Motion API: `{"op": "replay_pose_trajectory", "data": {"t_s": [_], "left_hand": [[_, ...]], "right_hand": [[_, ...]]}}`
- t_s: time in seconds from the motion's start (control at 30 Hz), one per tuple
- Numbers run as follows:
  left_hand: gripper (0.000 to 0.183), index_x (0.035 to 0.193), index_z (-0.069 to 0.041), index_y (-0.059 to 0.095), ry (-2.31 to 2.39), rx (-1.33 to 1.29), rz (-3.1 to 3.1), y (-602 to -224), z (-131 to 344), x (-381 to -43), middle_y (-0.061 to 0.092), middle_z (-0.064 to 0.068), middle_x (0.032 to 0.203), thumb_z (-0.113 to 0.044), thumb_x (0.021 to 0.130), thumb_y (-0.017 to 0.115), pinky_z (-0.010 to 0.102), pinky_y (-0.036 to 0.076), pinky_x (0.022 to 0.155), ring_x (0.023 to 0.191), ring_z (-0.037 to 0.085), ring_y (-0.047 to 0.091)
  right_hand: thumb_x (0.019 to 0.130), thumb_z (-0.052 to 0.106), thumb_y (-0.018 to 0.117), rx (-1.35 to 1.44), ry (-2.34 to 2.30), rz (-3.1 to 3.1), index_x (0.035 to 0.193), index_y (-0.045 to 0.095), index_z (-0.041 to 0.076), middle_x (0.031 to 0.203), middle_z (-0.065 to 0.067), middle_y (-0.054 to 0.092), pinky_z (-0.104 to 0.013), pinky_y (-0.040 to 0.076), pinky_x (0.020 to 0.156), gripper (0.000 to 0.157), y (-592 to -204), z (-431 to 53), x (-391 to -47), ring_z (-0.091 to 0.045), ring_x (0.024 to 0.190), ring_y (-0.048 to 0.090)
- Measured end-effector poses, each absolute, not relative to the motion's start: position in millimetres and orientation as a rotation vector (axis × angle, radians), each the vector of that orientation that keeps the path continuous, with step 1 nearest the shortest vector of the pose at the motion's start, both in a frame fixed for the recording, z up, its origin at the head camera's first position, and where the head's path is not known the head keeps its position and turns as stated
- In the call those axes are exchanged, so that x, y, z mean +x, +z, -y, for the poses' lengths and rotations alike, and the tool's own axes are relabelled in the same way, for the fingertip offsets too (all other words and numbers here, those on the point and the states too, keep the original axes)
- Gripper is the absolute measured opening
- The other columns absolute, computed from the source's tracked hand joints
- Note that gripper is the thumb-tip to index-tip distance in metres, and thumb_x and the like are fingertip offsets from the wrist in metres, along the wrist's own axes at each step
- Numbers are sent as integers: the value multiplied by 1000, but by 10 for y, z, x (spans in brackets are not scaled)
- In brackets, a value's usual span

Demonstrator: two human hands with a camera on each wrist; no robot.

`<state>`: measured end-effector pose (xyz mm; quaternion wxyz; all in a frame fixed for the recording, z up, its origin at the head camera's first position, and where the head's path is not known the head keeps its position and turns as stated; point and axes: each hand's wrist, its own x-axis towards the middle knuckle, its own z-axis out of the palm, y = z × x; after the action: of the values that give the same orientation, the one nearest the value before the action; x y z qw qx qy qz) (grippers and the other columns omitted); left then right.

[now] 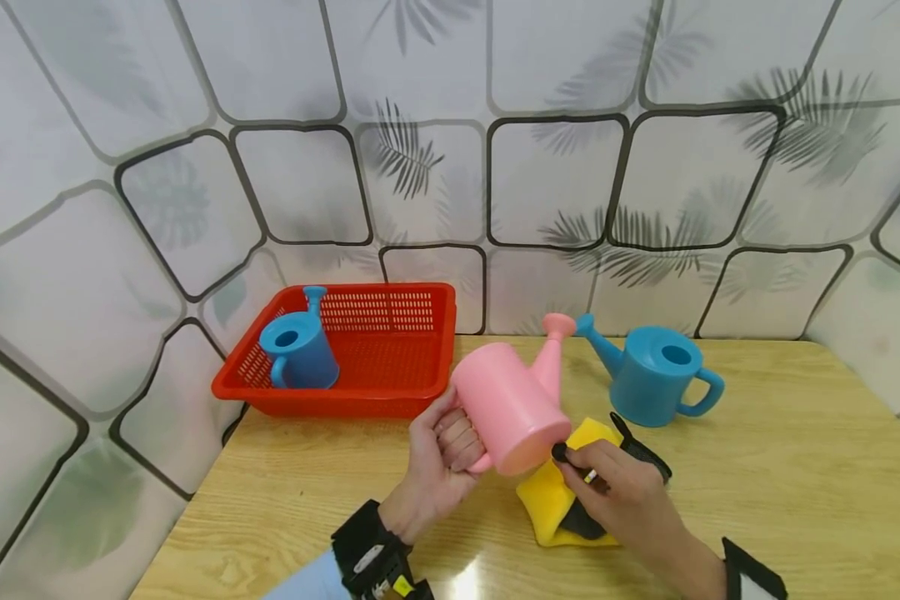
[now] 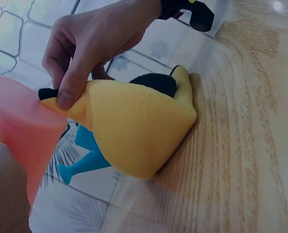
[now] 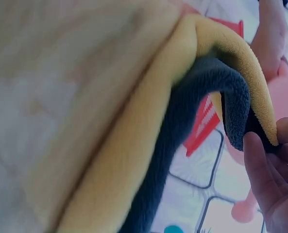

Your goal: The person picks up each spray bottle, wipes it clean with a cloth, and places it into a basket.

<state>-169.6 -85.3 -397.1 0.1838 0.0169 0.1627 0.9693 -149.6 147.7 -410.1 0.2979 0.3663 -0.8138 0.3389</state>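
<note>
A pink watering can (image 1: pixel 504 404) is held up over the table by my left hand (image 1: pixel 437 458), its fingers curled round the handle. The can is tilted, with its base turned toward the right hand and its spout pointing up and away. My right hand (image 1: pixel 630 492) pinches a raised corner of a yellow and black cloth (image 1: pixel 546 500) close to the can's base. In the left wrist view the pinched corner lies against the pink base, while the rest of the cloth (image 2: pixel 139 126) hangs down onto the table.
A red plastic basket (image 1: pixel 390 404) stands at the back left, with a small blue watering can (image 1: pixel 307 354) inside it. Another blue watering can (image 1: pixel 648 383) sits on the wooden table (image 1: pixel 795 467) behind the cloth. A patterned curtain (image 1: pixel 435 192) surrounds the table's back and sides.
</note>
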Motion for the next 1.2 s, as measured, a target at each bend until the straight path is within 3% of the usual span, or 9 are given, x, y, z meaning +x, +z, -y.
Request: {"op": "replay_pose_trajectory", "data": {"t_s": [0.13, 0.37, 0.77, 1.13, 1.2], "left_hand": [[49, 57, -17, 26, 2734, 51, -456, -3971, 848, -1694, 25, -6, 48, -32, 98, 49, 21, 16, 38, 36, 8, 27], [49, 57, -17, 26, 2738, 53, -420, -3974, 853, -1695, 24, -7, 48, -31, 98, 49, 20, 13, 40, 36, 8, 25], [50, 55, -18, 26, 2730, 46, -418, -3998, 863, -1687, 23, -8, 48, -30, 98, 48, 19, 12, 39, 36, 7, 23], [49, 56, -17, 25, 2731, 91, -429, -4046, 907, -1671, 23, -7, 48, -31, 99, 47, 20, 11, 40, 36, 7, 23], [49, 56, -17, 25, 2727, 94, -424, -4056, 919, -1668, 23, -7, 48, -31, 99, 47, 20, 11, 40, 36, 8, 23]], "right_hand": [[97, 44, 49, 1047, 930, 2154, 87, 69, 9, 80, 1, 69, -12, 53, 51, 41, -4141, -1371, -1451, -3, 61, 58], [98, 40, 49, 1129, 858, 2142, 83, 66, 10, 78, 3, 67, -19, 57, 53, 37, -4119, -1174, -1377, -3, 62, 57], [99, 39, 48, 1164, 849, 2082, 85, 67, 12, 77, 4, 66, -18, 56, 53, 36, -4078, -1009, -1299, -4, 61, 57], [98, 38, 52, 1137, 836, 2112, 85, 67, 12, 80, 4, 68, -19, 57, 53, 33, -4152, -1029, -1297, -3, 63, 59], [96, 36, 58, 1126, 833, 2121, 84, 67, 12, 79, 3, 68, -19, 57, 53, 28, -4169, -1043, -1304, -4, 63, 59]]}}
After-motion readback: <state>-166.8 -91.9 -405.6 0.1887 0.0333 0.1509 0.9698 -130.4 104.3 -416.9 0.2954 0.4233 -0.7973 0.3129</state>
